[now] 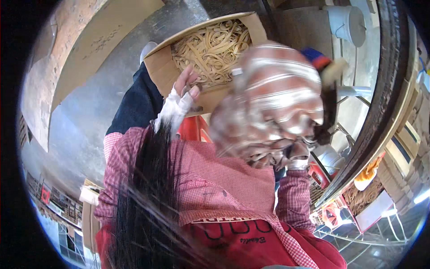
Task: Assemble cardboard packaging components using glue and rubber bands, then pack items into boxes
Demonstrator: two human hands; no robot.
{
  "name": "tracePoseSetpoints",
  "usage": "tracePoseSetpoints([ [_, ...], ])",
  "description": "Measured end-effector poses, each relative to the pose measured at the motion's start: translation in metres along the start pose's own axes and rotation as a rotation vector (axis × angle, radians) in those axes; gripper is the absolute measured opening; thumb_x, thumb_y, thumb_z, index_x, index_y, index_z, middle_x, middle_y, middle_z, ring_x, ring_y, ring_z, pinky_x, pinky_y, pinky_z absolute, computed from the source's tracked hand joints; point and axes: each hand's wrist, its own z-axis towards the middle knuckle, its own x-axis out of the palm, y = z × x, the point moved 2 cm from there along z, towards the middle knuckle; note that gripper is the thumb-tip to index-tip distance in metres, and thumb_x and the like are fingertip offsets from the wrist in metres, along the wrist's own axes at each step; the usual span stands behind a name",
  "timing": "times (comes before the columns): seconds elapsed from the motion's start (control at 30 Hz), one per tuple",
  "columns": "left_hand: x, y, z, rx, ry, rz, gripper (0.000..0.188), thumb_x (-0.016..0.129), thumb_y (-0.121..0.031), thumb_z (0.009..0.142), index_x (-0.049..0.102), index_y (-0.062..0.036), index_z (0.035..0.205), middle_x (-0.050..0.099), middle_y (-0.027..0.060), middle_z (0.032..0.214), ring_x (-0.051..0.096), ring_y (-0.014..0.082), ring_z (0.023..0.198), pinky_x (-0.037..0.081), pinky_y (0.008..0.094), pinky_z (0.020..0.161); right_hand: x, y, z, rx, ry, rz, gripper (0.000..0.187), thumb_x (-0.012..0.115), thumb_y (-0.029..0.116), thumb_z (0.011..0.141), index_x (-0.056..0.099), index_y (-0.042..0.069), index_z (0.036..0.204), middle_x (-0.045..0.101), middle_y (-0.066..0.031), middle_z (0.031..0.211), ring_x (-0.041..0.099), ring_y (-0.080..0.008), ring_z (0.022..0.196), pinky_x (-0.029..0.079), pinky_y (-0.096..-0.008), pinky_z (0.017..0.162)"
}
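Observation:
My left hand [181, 96], in a white wrap or glove with bare fingertips, is raised at the near left edge of a cardboard box [159, 67]. Its fingers stretch out and the thumb stands apart. Inside the box lies a tangled heap of flat tan strips [215, 49]. A large piece of brown and white striped fabric [277, 98], smeared by motion, covers the box's right side. At the fabric's gathered lower edge is my right hand [299, 152]; its fingers are mostly hidden, so their grip cannot be told.
A white bucket [349, 24] stands at the far right. A dark curved beam or edge [380, 94] runs down the right side. Beyond it is another box of brown strips [365, 195]. A large tan sheet [96, 47] lies at the left. Long black hair [150, 175] hangs beside my left arm.

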Motion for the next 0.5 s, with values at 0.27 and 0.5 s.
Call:
tracePoseSetpoints([
  [0.27, -0.087, 0.015, -0.005, -0.149, -0.311, -0.116, 0.041, 0.050, -0.032, 0.091, 0.050, -0.0050, 0.122, 0.058, 0.0132, 0.114, 0.056, 0.0213, 0.095, 0.045, 0.0304, 0.084, 0.105, 0.160, 0.082, -0.410, 0.643, -0.690, 0.020, 0.060, 0.017, 0.075, 0.066, 0.000, 0.082, 0.064, -0.0193, 0.077, 0.060, -0.0320, 0.065, 0.048, -0.0369, 0.061],
  [0.5, -0.081, 0.015, 0.024, 0.166, -0.649, 0.762, 0.038, 0.054, -0.030, 0.087, 0.057, -0.0008, 0.112, 0.065, 0.0156, 0.093, 0.062, 0.0295, 0.078, 0.048, 0.0337, 0.071, 0.139, 0.198, 0.136, 0.317, 0.457, -0.163, 0.027, 0.060, 0.023, 0.069, 0.064, -0.001, 0.080, 0.064, -0.0201, 0.079, 0.058, -0.0406, 0.069, 0.048, -0.0402, 0.066],
])
